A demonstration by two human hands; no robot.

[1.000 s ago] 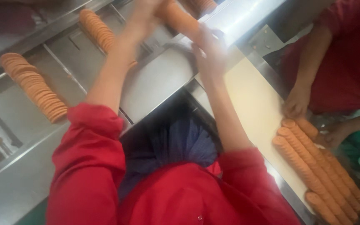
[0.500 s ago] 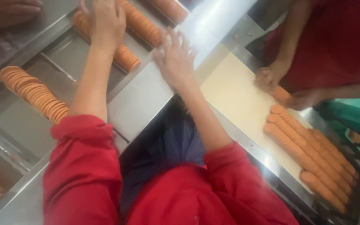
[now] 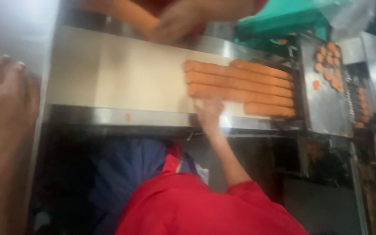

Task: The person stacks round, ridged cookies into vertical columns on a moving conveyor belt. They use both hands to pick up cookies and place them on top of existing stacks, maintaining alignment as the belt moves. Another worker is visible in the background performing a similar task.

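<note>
Resting at the far left, the left hand (image 3: 5,93) lies on the grey steel surface (image 3: 31,26), fingers loosely spread and pointing up-frame, holding nothing; heavy blur, so contact is likely but not certain. Next along, the cream conveyor belt (image 3: 122,74) runs left to right with a bare stretch between the left hand and the goods. A steel rail (image 3: 109,117) edges the belt on the near side. Below it, the person's red sleeve (image 3: 205,209) and a blue cloth (image 3: 127,174) fill the lower frame.

At middle, the right hand (image 3: 209,111) reaches over the rail, fingertips up against the near-left corner of the biscuit rows (image 3: 240,85). Fingers look held together rather than pinching; blur hides whether anything is gripped, so that cannot be told. The rows lie just beyond and to the right of those fingertips, touching or nearly so. Four stacked rows of orange biscuits on edge, long axis running left-right along the belt, so across the pointing direction of the fingers. The right hand is much nearer; the left is well apart.

Top centre, a co-worker's hand (image 3: 183,26) hovers over the far edge of the belt, clear of the rows. Far right, loose round biscuits (image 3: 327,65) sit scattered on a steel tray (image 3: 323,109) beside the rows' ends.
</note>
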